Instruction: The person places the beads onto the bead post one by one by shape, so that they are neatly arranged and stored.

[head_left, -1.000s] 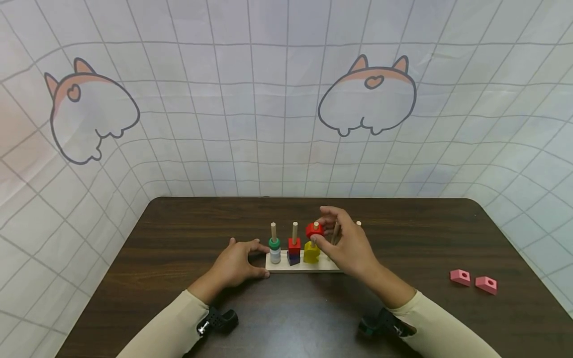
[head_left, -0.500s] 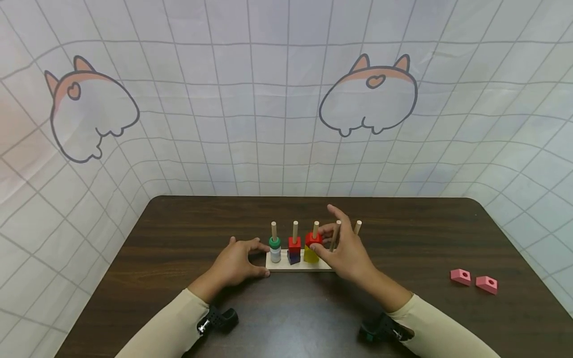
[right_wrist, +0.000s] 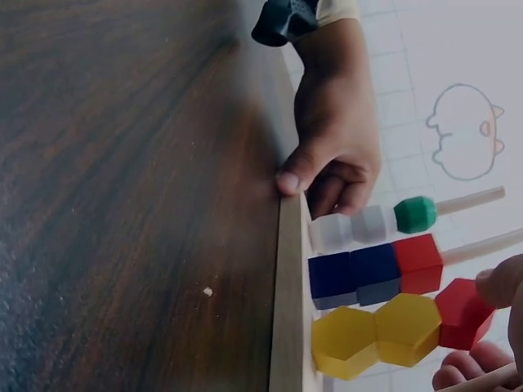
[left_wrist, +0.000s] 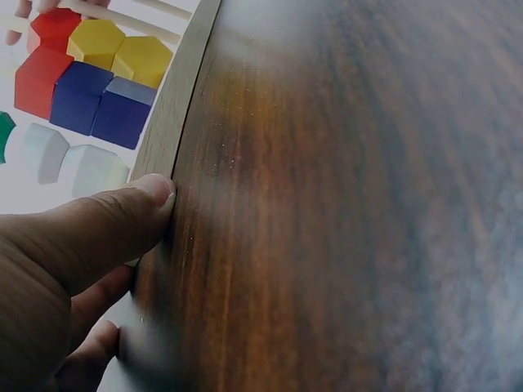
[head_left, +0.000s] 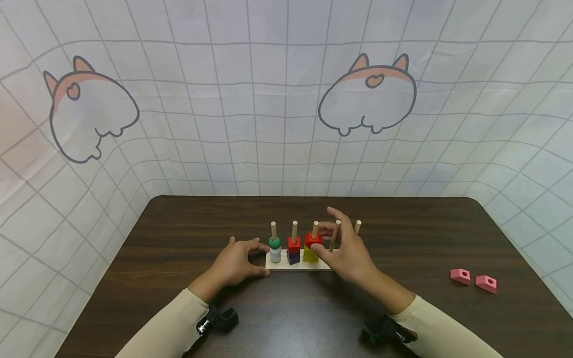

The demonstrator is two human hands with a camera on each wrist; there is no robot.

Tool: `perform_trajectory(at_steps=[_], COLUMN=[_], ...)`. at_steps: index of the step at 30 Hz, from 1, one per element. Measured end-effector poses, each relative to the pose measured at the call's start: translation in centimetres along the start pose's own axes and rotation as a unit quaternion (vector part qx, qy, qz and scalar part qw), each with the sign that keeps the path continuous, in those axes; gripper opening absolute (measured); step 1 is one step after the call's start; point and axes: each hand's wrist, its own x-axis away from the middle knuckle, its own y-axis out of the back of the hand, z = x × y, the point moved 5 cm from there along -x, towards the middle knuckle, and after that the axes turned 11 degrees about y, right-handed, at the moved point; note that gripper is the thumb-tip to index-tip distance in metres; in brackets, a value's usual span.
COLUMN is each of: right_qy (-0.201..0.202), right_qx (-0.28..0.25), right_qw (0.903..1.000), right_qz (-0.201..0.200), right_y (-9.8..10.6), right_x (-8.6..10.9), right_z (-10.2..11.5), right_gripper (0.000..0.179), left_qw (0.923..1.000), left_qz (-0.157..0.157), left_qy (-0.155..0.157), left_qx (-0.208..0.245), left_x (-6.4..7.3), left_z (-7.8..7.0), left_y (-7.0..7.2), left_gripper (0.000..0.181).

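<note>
A wooden peg board [head_left: 300,267] with several upright pegs lies on the table. My left hand [head_left: 235,261] grips its left end, thumb on the front edge and fingers behind. On the third peg, a red hexagonal block [right_wrist: 464,314] sits on top of yellow hexagonal blocks [right_wrist: 409,329]. My right hand [head_left: 351,253] pinches this red block between thumb and fingers, its index finger raised. The second peg carries a red square block [right_wrist: 418,263] over dark blue blocks [right_wrist: 376,273]. On the first, a green bead [right_wrist: 415,215] tops white beads [right_wrist: 331,233].
Two pink blocks [head_left: 460,276] with holes lie apart on the right of the dark wooden table [head_left: 286,313]. Two bare pegs [head_left: 357,227] rise at the board's right, partly behind my right hand. A grid-patterned cloth [head_left: 233,124] hangs behind the table.
The red hexagonal block has come down its peg onto the yellow blocks, lowered by my right hand, whose index finger has lifted. My left hand has stayed at the board's end.
</note>
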Motion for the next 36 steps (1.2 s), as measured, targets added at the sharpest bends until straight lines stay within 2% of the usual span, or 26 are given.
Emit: perform_trajectory(at_steps=[10, 18, 23, 26, 31, 36], right_qy=[0.047, 0.085, 0.138, 0.157, 0.154, 0.14], right_qx=[0.046, 0.041, 0.051, 0.063, 0.078, 0.118], right_qw=[0.9978, 0.9955, 0.9889, 0.9853, 0.9846, 0.983], right_qz=[0.011, 0.004, -0.018, -0.026, -0.027, -0.008], right_y=[2.0, 4.4, 6.2, 7.4, 9.1, 10.5], right_x=[1.0, 1.7, 2.1, 2.4, 2.9, 3.7], right_z=[2.1, 2.8, 2.4, 1.9, 0.6, -1.2], right_gripper=[0.082, 0.068, 0.065, 0.066, 0.068, 0.068], left_qw=[1.0, 0.9999, 0.9999, 0.9999, 0.9999, 0.9999], left_qz=[0.002, 0.006, 0.006, 0.006, 0.006, 0.007], left_qy=[-0.001, -0.006, -0.003, -0.003, -0.005, -0.004], left_qx=[0.002, 0.007, 0.007, 0.007, 0.006, 0.007], left_x=[0.0, 0.1, 0.1, 0.0, 0.0, -0.1], left_z=[0.0, 0.1, 0.1, 0.1, 0.1, 0.2], left_y=[0.0, 0.0, 0.0, 0.0, 0.0, 0.0], left_gripper=[0.052, 0.051, 0.052, 0.052, 0.052, 0.053])
